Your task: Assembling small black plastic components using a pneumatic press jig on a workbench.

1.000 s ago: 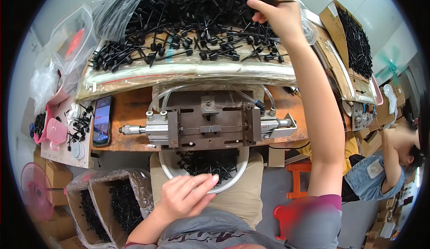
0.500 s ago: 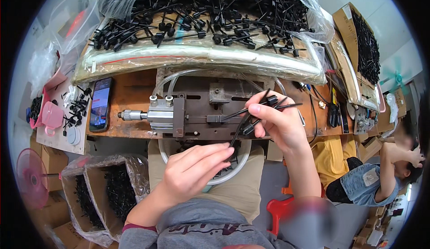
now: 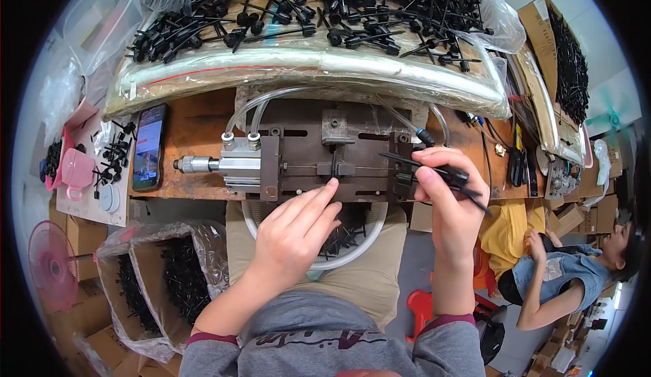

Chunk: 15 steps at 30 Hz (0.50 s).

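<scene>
A black part (image 3: 334,163) is seated in the fixture (image 3: 298,148), touched at its near end by the left hand (image 3: 290,231); pinching cannot be confirmed. Loose parts (image 3: 460,175) are grasped by the right hand (image 3: 453,220).

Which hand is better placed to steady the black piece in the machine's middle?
Probably the left hand: its fingers reach the near end of the black piece, while the right hand is farther right, holding other black pieces.

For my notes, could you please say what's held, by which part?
The right hand pinches black stemmed parts near their thick sections; whether the left hand grips anything is unclear.
</scene>
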Motion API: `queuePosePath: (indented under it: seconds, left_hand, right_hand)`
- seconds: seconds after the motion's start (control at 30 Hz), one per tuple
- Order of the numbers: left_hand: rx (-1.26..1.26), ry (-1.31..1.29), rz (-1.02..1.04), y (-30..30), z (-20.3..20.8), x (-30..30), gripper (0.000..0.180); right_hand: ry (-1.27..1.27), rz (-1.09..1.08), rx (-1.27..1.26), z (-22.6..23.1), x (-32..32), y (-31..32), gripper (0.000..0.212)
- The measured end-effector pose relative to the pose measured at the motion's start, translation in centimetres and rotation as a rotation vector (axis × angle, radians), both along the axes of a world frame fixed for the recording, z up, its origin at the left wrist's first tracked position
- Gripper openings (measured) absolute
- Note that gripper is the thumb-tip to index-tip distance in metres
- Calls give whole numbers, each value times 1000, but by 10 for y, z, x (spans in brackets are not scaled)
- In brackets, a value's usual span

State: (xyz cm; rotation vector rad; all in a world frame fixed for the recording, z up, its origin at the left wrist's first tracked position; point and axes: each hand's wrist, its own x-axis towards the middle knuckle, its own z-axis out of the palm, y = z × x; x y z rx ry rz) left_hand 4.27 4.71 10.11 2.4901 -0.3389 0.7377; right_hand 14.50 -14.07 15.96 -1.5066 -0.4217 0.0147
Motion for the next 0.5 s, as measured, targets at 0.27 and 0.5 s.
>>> queuePosePath:
  seconds: [0.27,0.5]
  left_hand:
    - [-627,182,-38,-9,15,-5,19]
    - [-1458,408,-237,-1,26,-17,45]
  right_hand:
    - [-747,-244,-349,-4,6,-5,21]
    - [-970,6,-367,-28,-6,13,35]
